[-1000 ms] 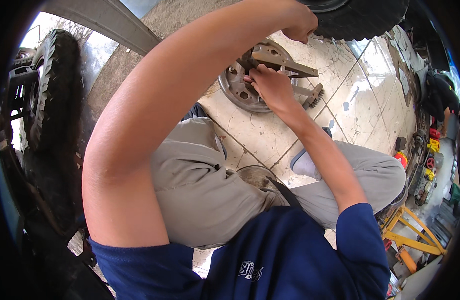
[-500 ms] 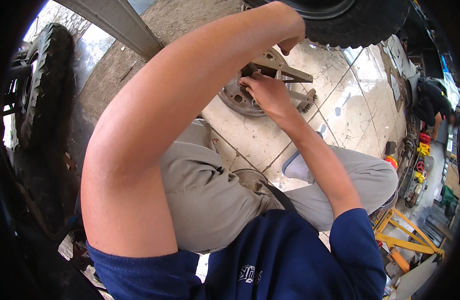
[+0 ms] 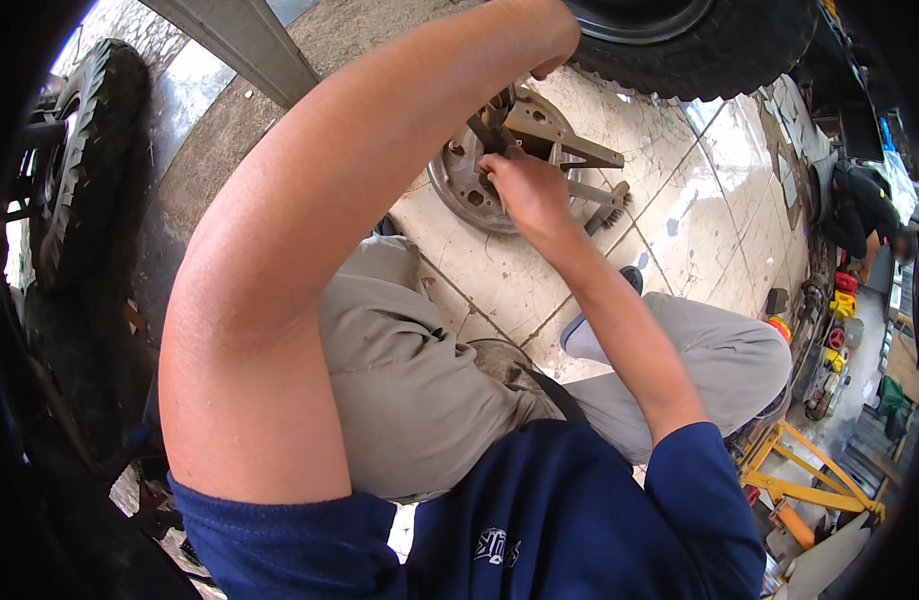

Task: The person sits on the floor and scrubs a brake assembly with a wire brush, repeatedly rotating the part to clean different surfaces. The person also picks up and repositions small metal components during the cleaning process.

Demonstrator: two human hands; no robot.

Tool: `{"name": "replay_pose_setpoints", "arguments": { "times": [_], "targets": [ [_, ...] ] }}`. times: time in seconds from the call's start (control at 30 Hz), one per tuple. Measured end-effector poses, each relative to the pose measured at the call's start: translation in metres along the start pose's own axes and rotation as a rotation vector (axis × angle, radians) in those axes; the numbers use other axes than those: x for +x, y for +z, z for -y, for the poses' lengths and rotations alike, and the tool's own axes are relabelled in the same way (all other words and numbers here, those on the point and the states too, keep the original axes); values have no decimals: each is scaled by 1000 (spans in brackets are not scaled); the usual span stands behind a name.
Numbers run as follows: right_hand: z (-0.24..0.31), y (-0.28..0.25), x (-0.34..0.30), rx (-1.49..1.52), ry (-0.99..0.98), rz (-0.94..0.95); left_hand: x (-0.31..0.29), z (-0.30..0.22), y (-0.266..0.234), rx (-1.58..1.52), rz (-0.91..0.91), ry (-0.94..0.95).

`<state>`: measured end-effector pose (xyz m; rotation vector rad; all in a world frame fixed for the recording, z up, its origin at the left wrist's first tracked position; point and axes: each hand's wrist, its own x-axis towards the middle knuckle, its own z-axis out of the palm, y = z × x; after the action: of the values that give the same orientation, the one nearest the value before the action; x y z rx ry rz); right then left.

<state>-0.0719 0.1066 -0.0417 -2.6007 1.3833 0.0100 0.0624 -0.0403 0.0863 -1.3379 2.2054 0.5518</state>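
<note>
Right hand [image 3: 528, 188] curls over the round metal plate [image 3: 460, 182] beneath it (whether it grips anything is unclear); brush [image 3: 610, 212] lies just rightward. Left hand [image 3: 558, 45], farther forward, is partly hidden: state indeterminable.

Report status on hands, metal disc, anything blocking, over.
Right hand curled over round grey-brown metal disc; left hand higher, grip hidden; bare left forearm covering disc's upper-left edge.

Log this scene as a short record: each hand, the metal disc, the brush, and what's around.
Left hand: mostly hidden by its own arm; grip unclear
Right hand: fingers curled at the metal disc; hold unclear
Metal disc: with holes, over pale floor tiles
Brush: right of the disc, bristles outward
Around: black tyre beyond, yellow frame lower right
</note>
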Motion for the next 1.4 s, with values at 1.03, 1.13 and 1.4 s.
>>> {"name": "replay_pose_setpoints", "arguments": {
  "times": [1.03,1.13,1.4],
  "targets": [
    [-7,5,-17,338,109,-174,-23,2,-8,-181,185,-227],
    [-2,1,-19,354,164,-153,-23,13,1,-87,128,-279],
    [-29,23,-56,457,415,-396,2,25,14,121,-26,-108]
  ]
}}
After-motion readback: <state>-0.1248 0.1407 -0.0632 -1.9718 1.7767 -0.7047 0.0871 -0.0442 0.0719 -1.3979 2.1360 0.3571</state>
